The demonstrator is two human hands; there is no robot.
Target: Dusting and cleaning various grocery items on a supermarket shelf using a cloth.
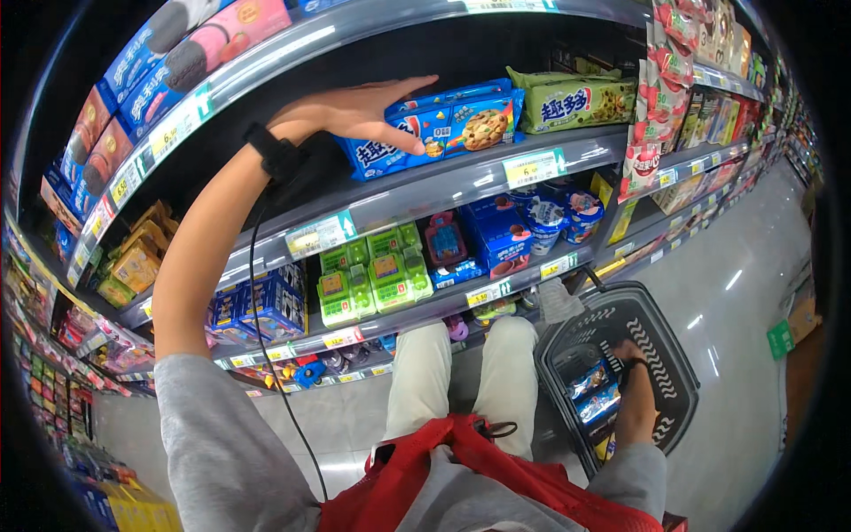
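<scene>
My left hand (399,111), wearing a black wrist strap, spreads over blue cookie packs (456,133) on the shelf, thumb against the front and fingers stretched above. Green packs (576,102) lie just right of them. Down at the right, my right hand (631,355) reaches inside a dark grey plastic basket (660,386), above blue packets (599,403); its fingers are too small and shaded to read.
Upper shelves hold blue and pink boxes (182,49). Below are green plastic packs (390,275), blue boxes (501,239) and cups (581,213). Pink packets (660,106) hang at the right. The tiled aisle floor (727,293) extends rightward, with a cardboard box (802,315).
</scene>
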